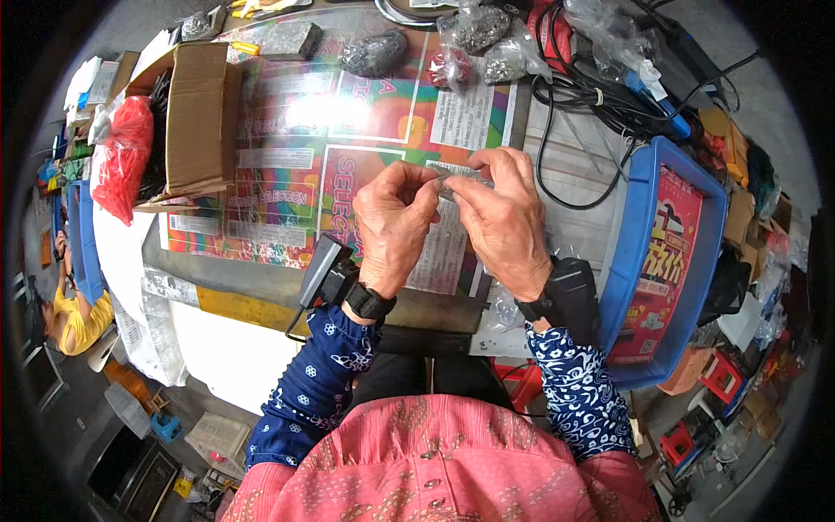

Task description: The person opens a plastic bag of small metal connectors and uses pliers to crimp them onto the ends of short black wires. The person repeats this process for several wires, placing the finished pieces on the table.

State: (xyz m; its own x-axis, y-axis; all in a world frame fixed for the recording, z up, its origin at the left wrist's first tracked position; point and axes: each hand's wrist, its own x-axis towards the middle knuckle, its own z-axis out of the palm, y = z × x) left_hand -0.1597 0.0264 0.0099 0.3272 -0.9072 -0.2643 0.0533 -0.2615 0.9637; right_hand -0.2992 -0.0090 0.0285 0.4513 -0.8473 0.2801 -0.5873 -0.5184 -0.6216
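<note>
My left hand (393, 224) and my right hand (504, 213) meet above the middle of the table. Thumbs and forefingers of both pinch a small grey piece (444, 181), mostly hidden by the fingertips, so its kind cannot be made out. Beneath them lies a colourful printed sheet (278, 187) with pink, green and orange areas. Each wrist wears a black strap with a dark device, and patterned blue sleeves cover both forearms.
An open cardboard box (196, 117) with dark thin pieces stands left, beside a bag of red parts (126, 157). To the right sits a blue tray (622, 261). Black cables (565, 96) and bagged metal parts (481, 28) lie at the back. Another person (78, 317) is at far left.
</note>
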